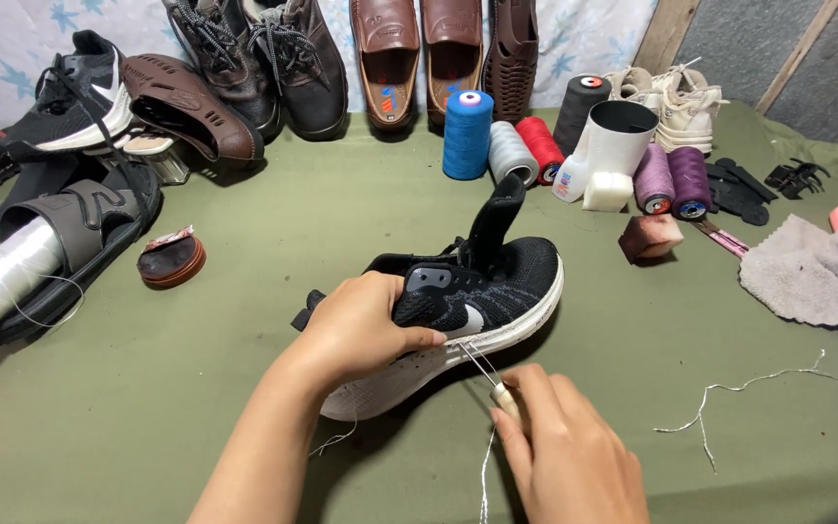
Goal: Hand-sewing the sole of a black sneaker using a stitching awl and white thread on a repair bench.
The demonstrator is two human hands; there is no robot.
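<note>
On green cloth, left hand (361,330) grips black sneaker (458,311); right hand (569,451) clasps awl (492,380).

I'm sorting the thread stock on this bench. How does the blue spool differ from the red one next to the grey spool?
The blue spool stands upright on the green table; the red spool lies tipped over, its end facing the camera. The blue spool looks taller and fuller, while the red spool looks slimmer. Both are cone-wound thread, on either side of the grey spool.
</note>
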